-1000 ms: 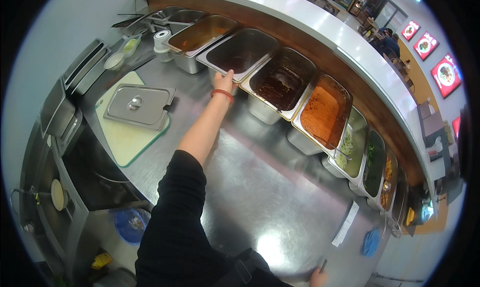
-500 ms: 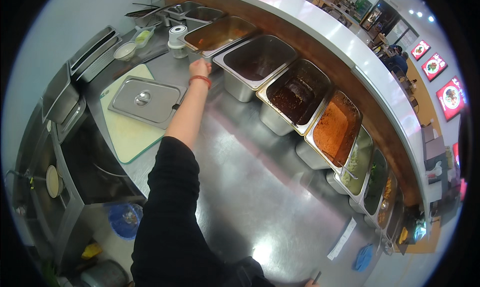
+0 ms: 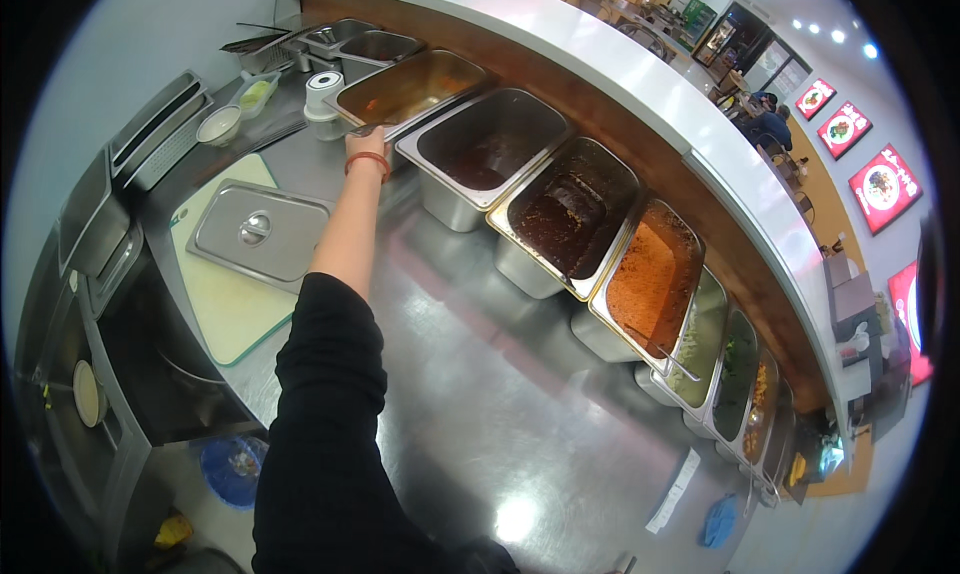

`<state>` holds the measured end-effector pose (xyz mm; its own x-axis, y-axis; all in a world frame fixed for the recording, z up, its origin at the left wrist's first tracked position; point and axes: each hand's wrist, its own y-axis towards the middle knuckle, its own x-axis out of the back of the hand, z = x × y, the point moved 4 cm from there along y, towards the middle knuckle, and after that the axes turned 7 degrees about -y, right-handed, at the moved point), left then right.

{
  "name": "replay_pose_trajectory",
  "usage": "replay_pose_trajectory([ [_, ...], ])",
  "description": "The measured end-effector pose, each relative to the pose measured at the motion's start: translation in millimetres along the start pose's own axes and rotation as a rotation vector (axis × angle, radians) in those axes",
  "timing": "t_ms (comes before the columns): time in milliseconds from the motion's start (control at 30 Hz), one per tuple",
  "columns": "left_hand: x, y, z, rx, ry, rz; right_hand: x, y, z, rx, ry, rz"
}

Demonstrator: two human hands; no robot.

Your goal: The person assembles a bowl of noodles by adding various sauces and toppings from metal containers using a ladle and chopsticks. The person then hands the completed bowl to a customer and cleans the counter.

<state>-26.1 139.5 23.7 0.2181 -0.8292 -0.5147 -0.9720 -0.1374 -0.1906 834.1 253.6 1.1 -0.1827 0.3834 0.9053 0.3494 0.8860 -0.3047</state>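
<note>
My left hand [image 3: 365, 144], with a red band at the wrist, is closed at the near edge of a steel pan [image 3: 405, 109] holding a shallow brownish liquid. A small dark piece shows at its fingers; what it grips I cannot make out. Beside it stands a white lidded container [image 3: 323, 99]. Nearer to me, a steel pan lid [image 3: 225, 226] with a round handle lies on a cream cutting board [image 3: 225, 314]. My right hand is out of view; only the tip of a thin metal stick [image 3: 629, 564] shows at the lower edge.
Deep pans run along the counter's far side: one with little dark sauce [image 3: 440, 169], a dark-sauce pan [image 3: 535, 229], an orange-sauce pan [image 3: 625, 284], then several with chopped food. A blue cloth [image 3: 719, 521] and paper strip [image 3: 674, 491] lie at right. A blue bin [image 3: 222, 474] stands lower left.
The whole view has shifted, so the pans sit further left and lower. My left hand stays at the pan's edge, and a dark piece now shows at its fingers. The right fingers have slipped out of view.
</note>
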Motion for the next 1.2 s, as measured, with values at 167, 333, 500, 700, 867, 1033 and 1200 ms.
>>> replay_pose_trajectory([
  [167, -4.5, -4.3, 1.6, 0.139, -0.04, 0.081, -2.9, 1.2, -4.9, -0.017, 0.0, 0.019],
  [333, -3.7, -12.0, 2.7, 0.095, -0.061, 0.068, -5.2, 3.4, -7.9, -0.005, 0.001, 0.032],
  [500, -4.5, -12.5, 3.5, 0.104, -0.03, 0.103, -4.1, 1.3, -7.0, -0.013, 0.006, 0.041],
  [700, -4.1, -13.9, 3.6, 0.112, -0.067, 0.089, -3.8, 1.7, -3.7, 0.003, 0.003, 0.021],
  [867, -3.2, -13.9, 3.7, 0.126, -0.072, 0.12, -3.4, 3.4, -2.0, 0.016, -0.001, 0.004],
  [1033, -3.2, -15.6, 2.5, 0.121, -0.073, 0.14, -4.2, 3.2, -1.3, 0.028, -0.004, -0.008],
  [1200, -4.4, -14.3, 3.0, 0.152, -0.07, 0.149, -8.1, 4.7, -4.8, 0.039, 0.002, -0.023],
])
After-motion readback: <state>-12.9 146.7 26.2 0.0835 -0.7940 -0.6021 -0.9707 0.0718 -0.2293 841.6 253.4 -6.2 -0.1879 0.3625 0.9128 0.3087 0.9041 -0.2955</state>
